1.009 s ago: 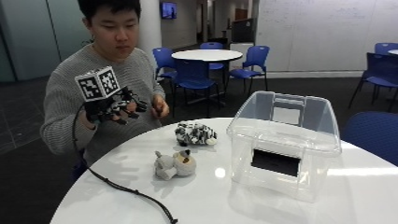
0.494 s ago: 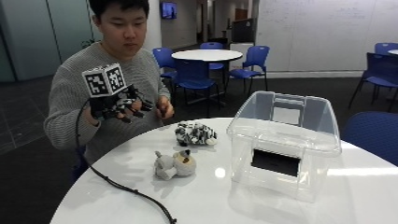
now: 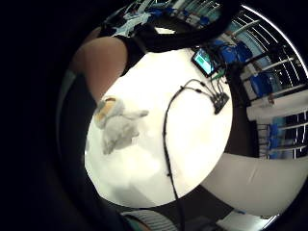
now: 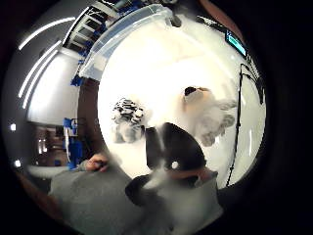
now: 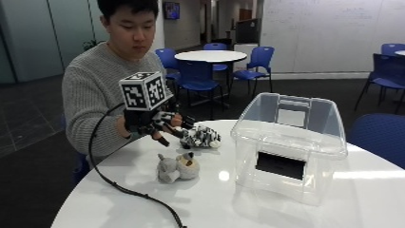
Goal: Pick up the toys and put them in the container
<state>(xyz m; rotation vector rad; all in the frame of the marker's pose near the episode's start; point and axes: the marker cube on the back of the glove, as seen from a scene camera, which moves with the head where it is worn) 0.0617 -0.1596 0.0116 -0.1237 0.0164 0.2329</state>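
My gloved right hand (image 5: 155, 124) hovers over the near-left part of the round white table (image 5: 354, 190), fingers (image 5: 169, 133) loosely spread and holding nothing. Just beyond its fingertips lies a black-and-white striped plush toy (image 5: 201, 137) (image 4: 126, 120). A grey and tan plush toy (image 5: 177, 167) (image 4: 208, 112) (image 3: 118, 126) lies on the table a little closer to the front edge. The clear plastic container (image 5: 288, 142) (image 4: 132, 34) stands open-topped to the right of both toys.
A black cable (image 5: 126, 190) (image 3: 168, 144) trails from the glove across the table's left side and off the front edge. The person's bare hand (image 4: 95, 164) rests at the table's edge near the striped toy. Blue chairs and another round table (image 5: 212, 56) stand behind.
My gloved hand has come down from chest height and moved toward the striped toy. The toys and the container have stayed where they were.
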